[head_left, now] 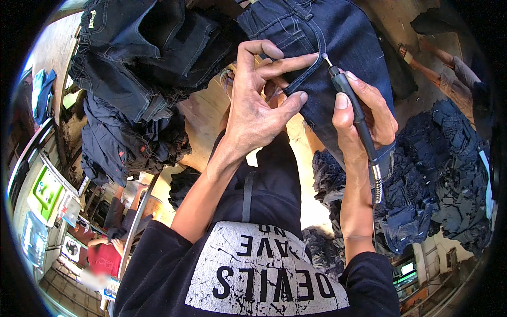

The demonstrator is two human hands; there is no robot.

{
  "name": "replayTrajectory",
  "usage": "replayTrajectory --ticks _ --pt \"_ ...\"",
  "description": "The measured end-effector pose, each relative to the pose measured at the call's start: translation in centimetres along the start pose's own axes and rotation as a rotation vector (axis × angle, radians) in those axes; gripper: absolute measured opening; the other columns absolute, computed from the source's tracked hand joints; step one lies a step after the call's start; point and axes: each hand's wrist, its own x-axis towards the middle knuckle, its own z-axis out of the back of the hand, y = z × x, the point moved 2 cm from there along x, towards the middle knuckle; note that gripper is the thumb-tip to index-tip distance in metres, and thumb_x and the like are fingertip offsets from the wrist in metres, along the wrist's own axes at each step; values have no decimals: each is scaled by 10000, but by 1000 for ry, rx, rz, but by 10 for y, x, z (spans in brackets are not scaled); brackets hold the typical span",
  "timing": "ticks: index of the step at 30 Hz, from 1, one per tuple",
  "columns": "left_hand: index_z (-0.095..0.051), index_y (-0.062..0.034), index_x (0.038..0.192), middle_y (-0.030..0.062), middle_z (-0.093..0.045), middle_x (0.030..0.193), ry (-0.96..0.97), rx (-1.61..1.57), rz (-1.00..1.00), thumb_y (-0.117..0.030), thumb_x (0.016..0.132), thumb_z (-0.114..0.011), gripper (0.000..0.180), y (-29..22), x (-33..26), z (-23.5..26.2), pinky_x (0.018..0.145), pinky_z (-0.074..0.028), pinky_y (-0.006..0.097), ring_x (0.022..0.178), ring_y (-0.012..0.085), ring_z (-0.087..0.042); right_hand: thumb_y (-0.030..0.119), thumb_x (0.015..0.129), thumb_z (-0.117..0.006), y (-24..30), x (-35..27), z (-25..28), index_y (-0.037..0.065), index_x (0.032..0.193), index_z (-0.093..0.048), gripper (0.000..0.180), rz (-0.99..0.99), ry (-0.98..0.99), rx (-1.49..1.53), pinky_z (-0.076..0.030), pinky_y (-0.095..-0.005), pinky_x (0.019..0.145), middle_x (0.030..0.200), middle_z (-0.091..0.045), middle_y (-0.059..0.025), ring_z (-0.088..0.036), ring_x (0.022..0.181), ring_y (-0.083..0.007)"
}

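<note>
Far on my left, one person in a red top (104,258) sits low beside a green-fronted machine (45,193). Above that, one stack of dark jeans (132,90) is heaped on the wooden bench (203,119); I cannot count the pairs in it.

My left hand (259,105) is clenched in a pinch on the pair of dark blue jeans (338,42) I am working on: thumb and forefinger grip the curved pocket seam (303,76) and pull it taut, the other fingers curled above. The jeans lie spread over the bench straight ahead of me, reaching down under my right hand.

My right hand (364,121) is wrapped round one black rotary handpiece (355,111), held like a pen. Its small tip (326,56) sits on the denim just beside the seam, close to my left forefinger. One ribbed metal shaft (377,182) hangs from the handle's lower end past my wrist.

To the right, one loose pile of dark denim (443,179) covers the floor, and the legs of another person (438,71) show at the upper right. My left hand hides part of the pocket.
</note>
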Motion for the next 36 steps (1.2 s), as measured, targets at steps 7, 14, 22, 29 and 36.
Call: replayTrajectory --ticks 7,14,22,29,36 --pt "-356 -120 1323 213 -721 1393 23 -38 -50 62 888 -830 668 2 1 0 909 -588 222 1013 106 -691 43 876 -816 1 -1 1 -19 1196 -761 330 -16 23 -35 -659 -327 800 1101 -802 -221 -810 941 -249" --pt "-348 -107 1312 218 -704 1427 41 -40 -83 66 892 -799 640 8 0 0 1023 -568 327 1149 189 -702 65 888 -835 -3 -4 -6 -27 1189 -760 324 -10 -58 -27 -644 -302 794 1068 -809 -210 -807 954 -234" --pt "-412 -77 1396 163 -713 1451 83 321 -248 55 882 -764 636 -46 52 31 1041 -524 360 1169 200 -692 48 1042 -669 17 -7 9 -76 1281 -685 270 -274 -308 480 -590 -342 995 1192 -772 -224 -780 1081 -274" --pt "-486 -51 1449 182 -707 1380 -120 812 -481 -101 834 -854 719 -96 99 29 1066 -482 420 1148 311 -659 81 996 -759 19 -76 56 -53 1266 -700 308 -321 -262 212 -579 -321 992 1212 -781 -183 -741 1102 -186" --pt "-409 66 1495 229 -462 1545 -300 -146 502 -254 852 -947 897 -2 -78 -139 1232 -367 433 1428 289 -475 88 1007 -735 -26 -91 85 -46 1231 -702 263 -302 -345 382 -608 -322 934 1182 -784 -191 -762 1061 -198"
